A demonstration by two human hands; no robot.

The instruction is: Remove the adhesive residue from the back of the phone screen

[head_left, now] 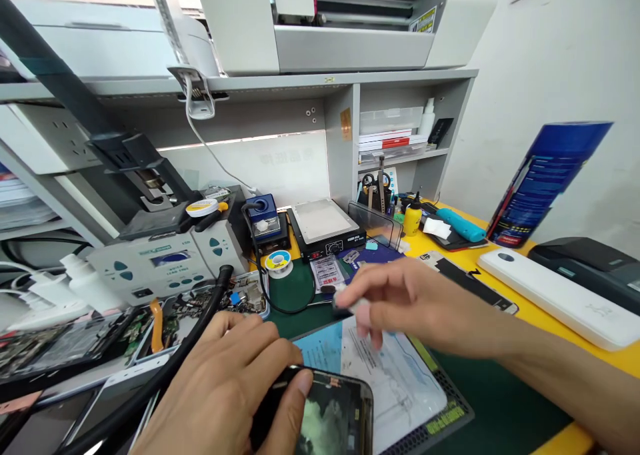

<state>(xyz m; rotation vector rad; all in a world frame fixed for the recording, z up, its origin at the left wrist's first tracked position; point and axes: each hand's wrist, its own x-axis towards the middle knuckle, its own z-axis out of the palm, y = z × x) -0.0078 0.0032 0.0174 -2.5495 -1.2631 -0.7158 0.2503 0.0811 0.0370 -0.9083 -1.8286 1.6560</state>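
My left hand grips an opened phone by its upper left edge, thumb on the inner face and fingers over the rim. A pale smudged patch shows inside the phone's frame. Further back, my right hand has its thumb and index finger pinched together. Something small and dark is at those fingertips, too blurred to name. Beneath both hands lies a work pad with a blue and white printed sheet under a clear cover.
Circuit boards and phone parts crowd the left, crossed by a black hose. A solder spool, a hot plate and a soldering iron holder stand behind. At right are a white box-like device and a blue can.
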